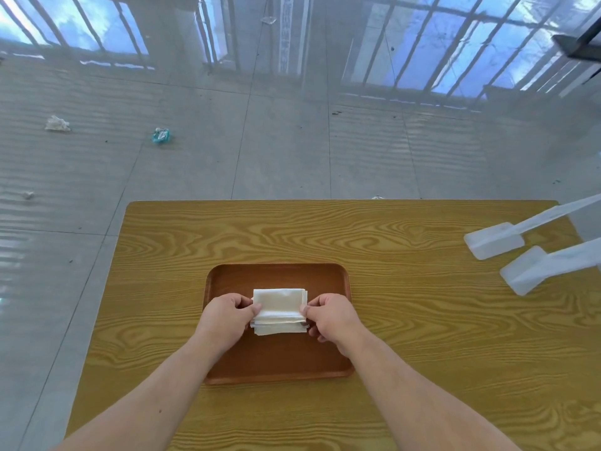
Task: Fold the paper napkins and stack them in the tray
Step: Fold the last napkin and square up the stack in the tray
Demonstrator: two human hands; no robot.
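A stack of folded white paper napkins (279, 312) is seen just below the centre of the frame, inside a rectangular brown wooden tray (276, 359) with rounded corners. The tray lies on a yellow wood-grain table (422, 320) that fills the lower half of the frame. The stack is gripped at its two short sides: the left hand (224, 320) is curled round the left edge, with the thumb laid on the top napkin, and the right hand (331, 317) is curled round the right edge, with its thumb likewise on top. Whether the stack is resting on the tray floor or is held slightly above it cannot be told. The lower napkins are slightly fanned out toward the bottom of the frame.

At the right edge of the frame, two white plastic feet on white bars (507, 255) are seen resting on the table. On the grey tiled floor (292, 151) in the upper left, a crumpled white paper scrap (57, 124) and a crumpled teal wrapper (161, 135) are visible.
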